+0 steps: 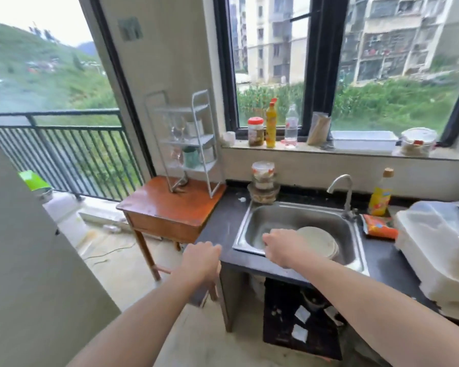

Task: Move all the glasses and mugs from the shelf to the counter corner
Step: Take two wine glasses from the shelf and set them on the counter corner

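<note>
Both hands are out and empty, fingers loosely bent: left hand (200, 258) off the dark stone tabletop's (223, 226) corner, right hand (281, 247) above the steel sink's (289, 218) front rim. Clear wine glasses (176, 128), teal mug (191, 156) and white mug (195, 127) sit on the white wire shelf (206, 115), well apart from them.

We see the white shelf (187, 141) standing at the wooden table's (157, 205) back edge. Its tiers carry wine glasses (177, 127) and a green mug (191, 157).

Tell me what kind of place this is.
Likely a small home kitchen beside a balcony: a steel sink with a tap set in a dark counter, a wire shelf of glasses and mugs, and a railing outside.
</note>
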Demonstrator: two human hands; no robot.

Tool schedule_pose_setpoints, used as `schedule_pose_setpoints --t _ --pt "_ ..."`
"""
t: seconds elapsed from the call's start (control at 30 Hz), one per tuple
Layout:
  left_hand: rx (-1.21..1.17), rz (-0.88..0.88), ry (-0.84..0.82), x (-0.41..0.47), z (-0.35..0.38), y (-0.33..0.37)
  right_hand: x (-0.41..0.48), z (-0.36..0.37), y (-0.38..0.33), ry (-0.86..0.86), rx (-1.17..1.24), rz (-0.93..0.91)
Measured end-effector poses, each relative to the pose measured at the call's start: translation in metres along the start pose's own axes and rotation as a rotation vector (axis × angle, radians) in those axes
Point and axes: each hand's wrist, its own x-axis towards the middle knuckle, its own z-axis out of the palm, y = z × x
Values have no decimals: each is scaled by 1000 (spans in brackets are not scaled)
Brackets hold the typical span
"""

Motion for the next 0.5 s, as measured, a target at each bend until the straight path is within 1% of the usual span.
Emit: schedule_pose_setpoints --t 0.23,0.37,0.5 --pt "-31 -301 22 42 -16 -117 168 -40 -41 117 4 -236" --pt "-46 -399 6 62 -19 -173 239 -56 -71 151 1 -329" --pt "-68 -444 27 87 -15 -233 302 -64 -95 188 14 -350"
